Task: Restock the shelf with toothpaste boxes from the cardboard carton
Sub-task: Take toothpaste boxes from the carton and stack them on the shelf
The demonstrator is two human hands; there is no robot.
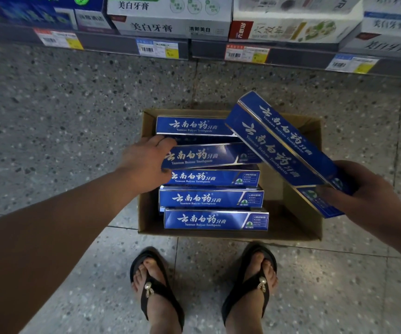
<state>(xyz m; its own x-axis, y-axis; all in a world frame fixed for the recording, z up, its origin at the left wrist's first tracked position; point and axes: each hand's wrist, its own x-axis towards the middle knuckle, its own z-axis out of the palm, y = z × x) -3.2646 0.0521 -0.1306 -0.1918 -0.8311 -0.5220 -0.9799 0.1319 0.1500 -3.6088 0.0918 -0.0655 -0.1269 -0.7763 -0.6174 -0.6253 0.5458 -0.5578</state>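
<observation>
Fingers of the left hand (146,160) curl round the end of a tilted toothpaste box (209,156) in the carton (298,213); it looks like light, stiff, glossy card, probably slippery, best pinched across its narrow sides; the right hand (363,189) grips a bundle of boxes (284,150) by one end, above the carton.
</observation>
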